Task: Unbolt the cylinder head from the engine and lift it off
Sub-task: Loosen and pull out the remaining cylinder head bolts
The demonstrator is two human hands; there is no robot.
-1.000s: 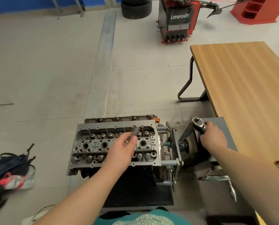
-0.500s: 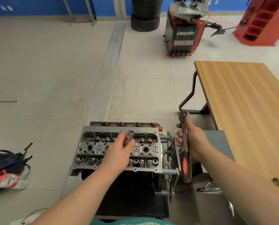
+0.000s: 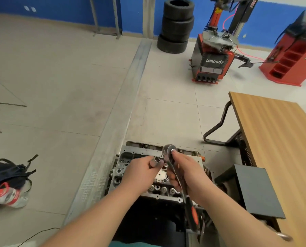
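Observation:
The grey metal cylinder head (image 3: 121,172) sits on the engine on a stand low in the middle, partly hidden behind my hands. My left hand (image 3: 139,173) grips a silver socket (image 3: 156,160) above the head. My right hand (image 3: 186,172) holds a ratchet wrench by its shaft, thumb near the ratchet's round head (image 3: 169,150), and the black-and-orange handle (image 3: 193,213) points down toward me. Socket and ratchet head are close together, side by side, above the cylinder head.
A wooden table (image 3: 277,139) stands to the right with a dark box (image 3: 255,189) beside the engine stand. A dark backpack with a bottle (image 3: 8,182) lies on the floor at left. Stacked tyres (image 3: 177,25) and a red tyre machine (image 3: 213,56) stand far back.
My right hand picked the ratchet up from the right of the stand and carried it left over the cylinder head. The socket in my left hand now sits next to the ratchet head.

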